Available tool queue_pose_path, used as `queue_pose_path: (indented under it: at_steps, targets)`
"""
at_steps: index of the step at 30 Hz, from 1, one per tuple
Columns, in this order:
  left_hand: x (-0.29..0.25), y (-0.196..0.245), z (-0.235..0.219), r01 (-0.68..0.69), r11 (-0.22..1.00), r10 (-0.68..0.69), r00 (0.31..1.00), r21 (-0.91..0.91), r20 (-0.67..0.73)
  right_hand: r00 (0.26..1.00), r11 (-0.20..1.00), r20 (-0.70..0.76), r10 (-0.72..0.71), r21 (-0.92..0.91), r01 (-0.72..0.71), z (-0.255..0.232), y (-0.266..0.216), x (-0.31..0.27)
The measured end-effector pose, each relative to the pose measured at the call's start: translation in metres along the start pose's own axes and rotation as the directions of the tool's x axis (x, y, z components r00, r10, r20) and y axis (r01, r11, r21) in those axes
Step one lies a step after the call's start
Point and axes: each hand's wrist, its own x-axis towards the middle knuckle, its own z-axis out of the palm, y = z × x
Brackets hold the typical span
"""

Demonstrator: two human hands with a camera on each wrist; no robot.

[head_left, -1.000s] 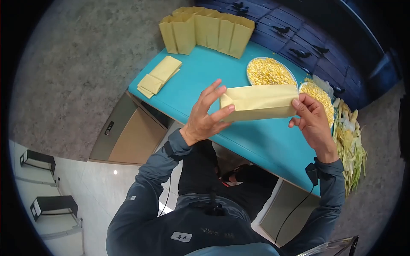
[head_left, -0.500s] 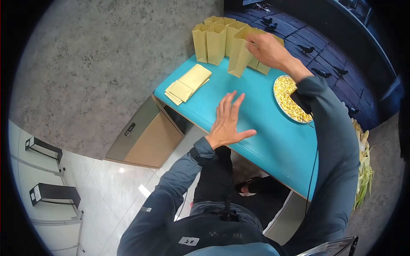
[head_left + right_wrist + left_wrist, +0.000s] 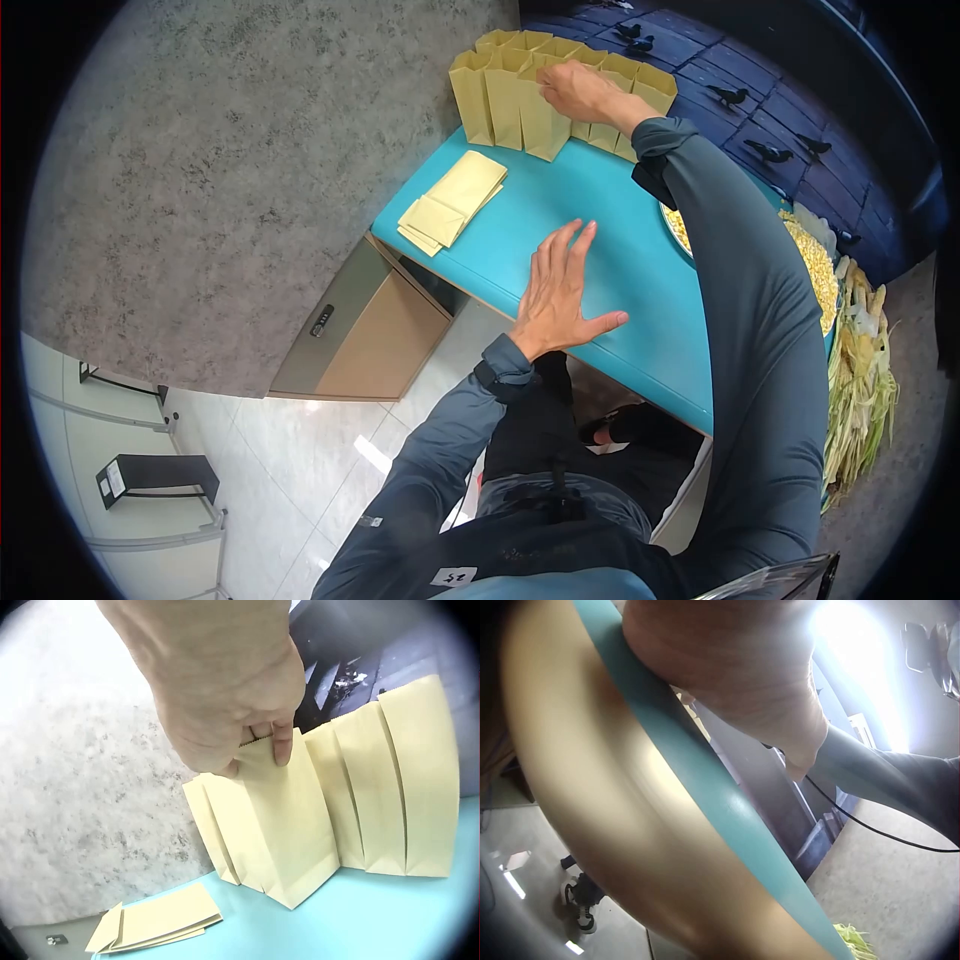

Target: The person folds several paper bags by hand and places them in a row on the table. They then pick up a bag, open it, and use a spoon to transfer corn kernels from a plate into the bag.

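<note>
My right hand point(image 3: 580, 92) pinches the top rim of an opened paper bag point(image 3: 289, 814), which stands upright in the row of bags at the back of the table. Other upright paper bags point(image 3: 420, 780) stand close on both sides of it. My left hand point(image 3: 556, 295) hovers over the table's front edge, fingers spread and holding nothing. Ahead and to the left of it lies a stack of flat folded paper bags point(image 3: 455, 200).
The teal table point(image 3: 600, 240) runs across the front of me. A plate of corn kernels point(image 3: 676, 226) is mostly hidden by my right sleeve. More kernels point(image 3: 815, 270) and a heap of corn husks point(image 3: 860, 380) lie at the right end.
The bag, earlier held between both hands over the table, has been carried by my right hand to the row at the back. My left hand let go of it and stayed near the front edge.
</note>
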Motion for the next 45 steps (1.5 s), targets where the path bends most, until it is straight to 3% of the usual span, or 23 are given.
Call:
queue_pose_path:
  at_steps: [6, 8, 24, 26, 30, 31, 32, 34, 35, 37, 38, 40, 42, 45]
  targets:
    - [0.001, 0.002, -0.001, 0.003, 1.000, -0.003, 1.000, 0.004, 0.030, 0.999, 0.999, -0.025, 0.034, 0.039, -0.033, 0.011, 0.005, 0.011]
    - [0.001, 0.002, 0.000, 0.015, 1.000, -0.015, 0.999, -0.004, 0.030, 0.992, 0.998, -0.126, -0.027, 0.059, 0.035, 0.020, 0.009, 0.017]
    - [0.004, 0.007, -0.005, 0.034, 0.999, -0.033, 0.998, -0.025, 0.053, 0.995, 0.996, -0.102, 0.000, -0.091, -0.009, 0.015, -0.005, 0.011]
    - [0.004, 0.008, -0.005, 0.047, 0.999, -0.046, 0.998, -0.020, 0.051, 0.917, 0.971, -0.352, -0.185, -0.209, 0.115, 0.018, -0.006, 0.008]
    - [0.000, -0.001, -0.003, -0.001, 0.995, -0.003, 0.999, -0.104, -0.040, 0.840, 0.943, -0.431, -0.331, -0.193, 0.272, 0.031, -0.046, 0.001]
    - [-0.002, -0.005, -0.001, -0.035, 0.988, 0.025, 0.997, -0.149, -0.069, 0.932, 0.955, -0.226, -0.282, 0.021, 0.294, 0.042, -0.058, 0.002]
    - [-0.004, -0.008, 0.001, -0.024, 0.990, 0.013, 0.997, -0.139, -0.075, 0.965, 0.939, 0.003, -0.263, 0.231, 0.255, 0.054, -0.072, 0.002]
    - [-0.006, -0.011, 0.002, 0.006, 0.975, -0.004, 1.000, -0.222, 0.011, 0.942, 0.934, 0.181, -0.284, 0.273, 0.229, 0.070, -0.103, -0.001]
    - [-0.007, -0.011, 0.002, 0.010, 0.977, -0.008, 1.000, -0.215, 0.013, 0.941, 0.931, 0.177, -0.289, 0.279, 0.234, 0.076, -0.118, -0.002]
    - [-0.008, -0.009, 0.000, 0.034, 0.976, -0.023, 0.998, -0.215, 0.051, 0.923, 0.969, 0.324, -0.206, 0.201, 0.146, 0.090, -0.139, -0.002]
    - [-0.009, -0.009, -0.003, 0.094, 0.972, -0.070, 0.991, -0.216, 0.116, 0.925, 0.968, 0.319, -0.206, 0.207, 0.144, 0.097, -0.146, 0.000]
    - [-0.009, -0.011, 0.000, 0.097, 0.969, -0.074, 0.992, -0.226, 0.104, 0.890, 0.982, 0.429, -0.154, 0.168, 0.089, 0.115, -0.152, 0.008]
    - [-0.010, -0.011, 0.001, 0.100, 0.965, -0.081, 0.993, -0.242, 0.089, 0.899, 0.978, 0.410, -0.154, 0.191, 0.080, 0.129, -0.151, 0.010]
    - [-0.010, -0.008, 0.000, 0.206, 0.955, -0.165, 0.967, -0.213, 0.194, 0.904, 0.982, 0.413, -0.112, 0.186, 0.037, 0.138, -0.151, 0.013]
